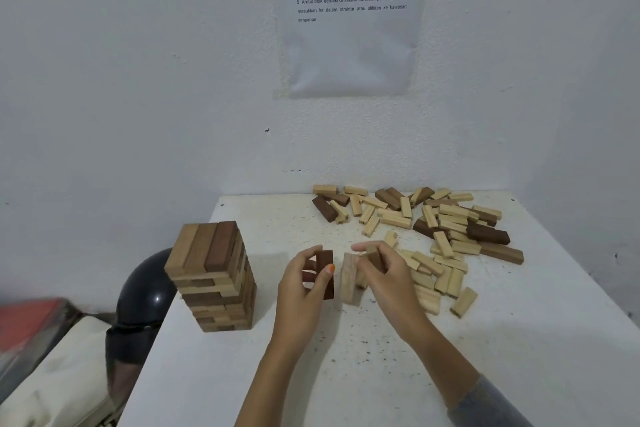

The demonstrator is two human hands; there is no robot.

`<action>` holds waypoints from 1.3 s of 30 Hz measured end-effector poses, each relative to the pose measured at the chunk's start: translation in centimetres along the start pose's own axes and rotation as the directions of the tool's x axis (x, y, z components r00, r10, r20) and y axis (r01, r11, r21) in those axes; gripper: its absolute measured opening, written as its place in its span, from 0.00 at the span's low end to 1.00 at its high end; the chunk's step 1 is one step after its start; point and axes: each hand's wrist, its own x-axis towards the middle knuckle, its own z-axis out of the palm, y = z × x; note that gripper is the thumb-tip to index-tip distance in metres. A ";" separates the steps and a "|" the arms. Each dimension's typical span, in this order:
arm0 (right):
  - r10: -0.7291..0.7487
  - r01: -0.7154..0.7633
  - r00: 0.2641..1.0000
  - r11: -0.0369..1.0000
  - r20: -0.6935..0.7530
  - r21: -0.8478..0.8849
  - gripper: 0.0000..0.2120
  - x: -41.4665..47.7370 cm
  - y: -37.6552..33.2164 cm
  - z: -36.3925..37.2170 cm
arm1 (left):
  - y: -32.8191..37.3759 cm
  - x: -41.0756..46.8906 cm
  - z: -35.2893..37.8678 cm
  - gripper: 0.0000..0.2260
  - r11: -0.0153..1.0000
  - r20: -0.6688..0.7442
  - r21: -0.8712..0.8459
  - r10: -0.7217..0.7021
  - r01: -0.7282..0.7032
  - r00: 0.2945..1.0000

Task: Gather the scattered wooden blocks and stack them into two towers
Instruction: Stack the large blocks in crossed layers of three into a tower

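A finished tower of wooden blocks (214, 277) stands near the left edge of the white table (381, 374). Loose light and dark blocks (446, 236) lie scattered over the far right of the table. In the middle, my left hand (304, 291) grips dark brown blocks (327, 272) standing on end. Just to its right, my right hand (384, 277) holds a brown block (375, 258) together with pale blocks (348, 277), also upright on the table. The two hands are a small gap apart.
A black helmet (145, 291) sits off the table's left edge, beside a pale cloth bag (65, 378) and something red (27, 322). A printed instruction sheet (351, 17) hangs on the white wall behind. The table's left edge runs close to the tower.
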 end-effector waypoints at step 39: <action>-0.202 0.199 0.979 0.931 0.022 -0.305 0.06 -4.9 4.0 0.2 | -3.2 -6.7 -3.8 0.35 0.991 0.197 0.131 -0.045 0.019 0.979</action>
